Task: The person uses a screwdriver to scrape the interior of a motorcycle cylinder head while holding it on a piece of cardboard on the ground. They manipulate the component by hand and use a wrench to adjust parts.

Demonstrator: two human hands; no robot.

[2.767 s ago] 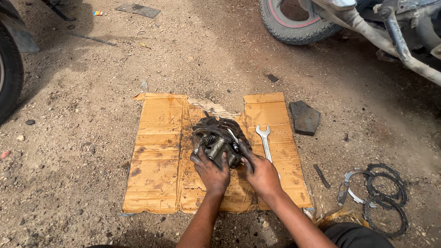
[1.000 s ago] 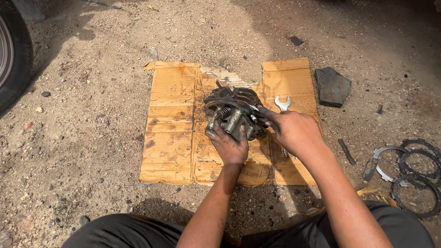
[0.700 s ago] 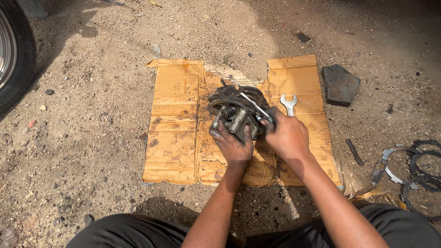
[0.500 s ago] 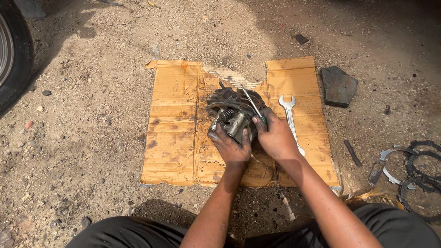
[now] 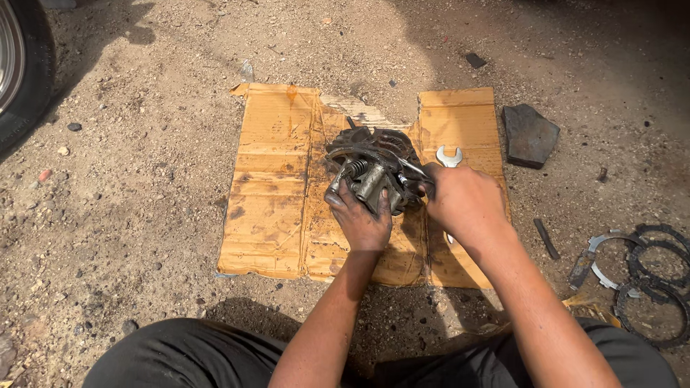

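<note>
Head view: one greasy round clutch assembly (image 5: 370,165) with springs sits near the middle of one torn sheet of cardboard (image 5: 273,194). The left hand (image 5: 361,219) presses its spread fingers against the near edge of the assembly. The right hand (image 5: 463,201) is closed around a thin metal tool (image 5: 411,168) poking into the part's right side. One open-ended spanner (image 5: 448,156) lies partly under that hand. One flat dark stone (image 5: 529,134) rests on gravelly dirt; several metal rings (image 5: 647,266) lie at right; one tyre (image 5: 25,72) stands at left.
</note>
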